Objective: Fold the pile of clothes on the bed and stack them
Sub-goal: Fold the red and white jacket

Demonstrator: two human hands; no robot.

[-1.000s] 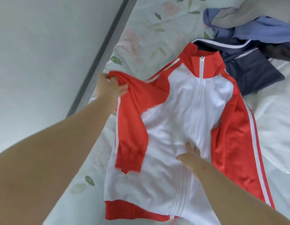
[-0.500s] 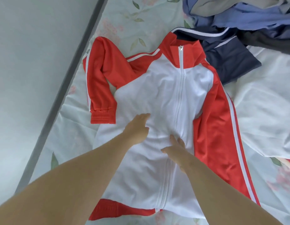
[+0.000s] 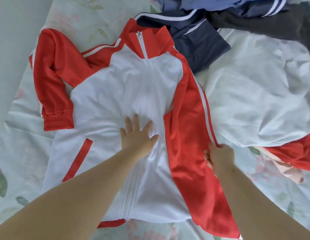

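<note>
Jacket sleeve [image 3: 185,115] now gripped by right hand [image 3: 220,158].

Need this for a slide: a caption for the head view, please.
Left hand presses flat on the red-and-white track jacket while right hand pinches its sleeve.
</note>
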